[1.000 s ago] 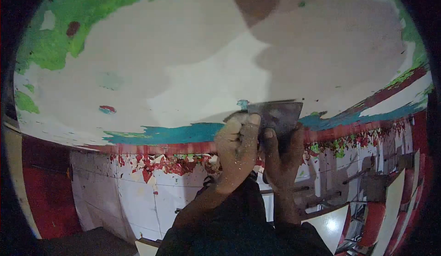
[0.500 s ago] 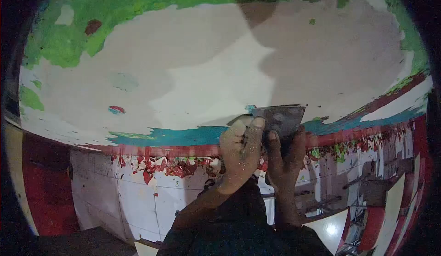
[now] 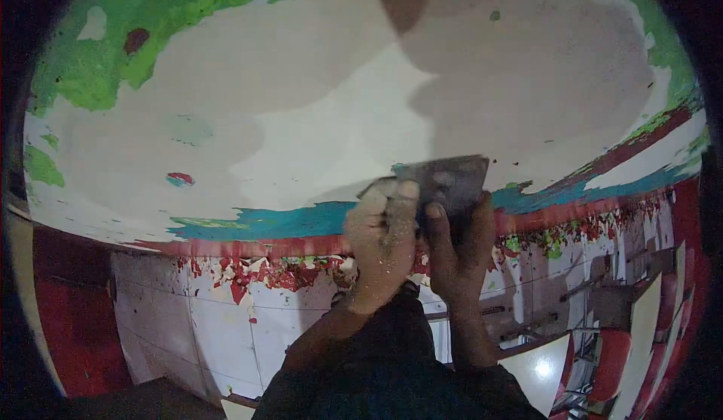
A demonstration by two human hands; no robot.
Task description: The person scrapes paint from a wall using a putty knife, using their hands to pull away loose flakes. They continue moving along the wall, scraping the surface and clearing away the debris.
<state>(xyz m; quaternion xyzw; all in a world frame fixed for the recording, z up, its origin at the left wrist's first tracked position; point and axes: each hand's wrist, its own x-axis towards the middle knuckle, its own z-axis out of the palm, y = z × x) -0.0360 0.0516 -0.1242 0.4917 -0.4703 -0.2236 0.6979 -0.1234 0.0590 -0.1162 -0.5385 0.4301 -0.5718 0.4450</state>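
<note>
Both my hands grip one wide metal scraper (image 3: 446, 180), its blade pressed flat against a curved painted surface (image 3: 316, 119) overhead. My left hand (image 3: 382, 238), dusted with paint flakes, wraps the handle from the left. My right hand (image 3: 456, 250) clasps it from the right, fingers behind the blade. The blade edge sits at the border between bare whitish surface and a teal paint band (image 3: 263, 220). Dark sleeves cover both forearms.
Green paint (image 3: 151, 21) remains along the top of the curved surface, teal and red bands (image 3: 248, 245) along its lower edge. Below are white panels (image 3: 218, 322) with flaking red paint. Metal frames and red-white shapes (image 3: 625, 322) stand at the lower right.
The scraper and both hands have shifted slightly up and left along the surface. The view has tilted a little between frames.
</note>
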